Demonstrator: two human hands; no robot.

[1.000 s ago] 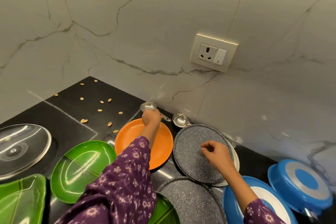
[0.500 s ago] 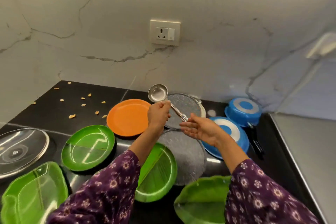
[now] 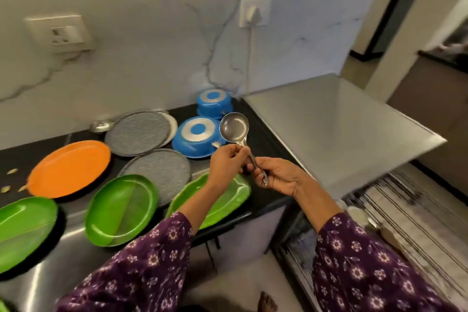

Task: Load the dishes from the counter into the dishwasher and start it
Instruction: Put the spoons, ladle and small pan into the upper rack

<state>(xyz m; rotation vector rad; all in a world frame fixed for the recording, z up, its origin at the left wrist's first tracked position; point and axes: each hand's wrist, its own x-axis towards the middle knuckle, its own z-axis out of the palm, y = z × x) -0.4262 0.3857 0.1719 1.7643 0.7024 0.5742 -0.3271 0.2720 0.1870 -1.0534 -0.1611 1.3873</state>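
Nearest me, low on my right, the wire dishwasher rack (image 3: 410, 213) is pulled out under the appliance's brushed steel top (image 3: 342, 129). It is blurred, and I can only make out a few pale dishes in it. I judge that is where this piece is bound.

Above the counter's front edge I hold the round-bowled stainless-steel ladle (image 3: 234, 126) in both hands. My left hand (image 3: 226, 163) has its fingers curled round the neck just under the bowl. My right hand (image 3: 282, 177) is closed round the lower handle, whose tip pokes out past my fingers. I'd say the double grip is a hand-over, so that the hand nearer the rack can carry it across.

The ladle is bare polished metal with a deep bowl facing me. It looks empty and shiny, and the handle is thin and flat.

Below my wrists lie a green leaf-shaped plate (image 3: 228, 200) and a green oval plate (image 3: 121, 210) on the black stone counter (image 3: 263, 139), all waiting their turn. Further back are two grey speckled round plates (image 3: 138, 133), an orange round plate (image 3: 69, 168) and two blue pans (image 3: 196, 138) turned bottom-up. A second steel ladle (image 3: 101, 126) lies against the marble wall.
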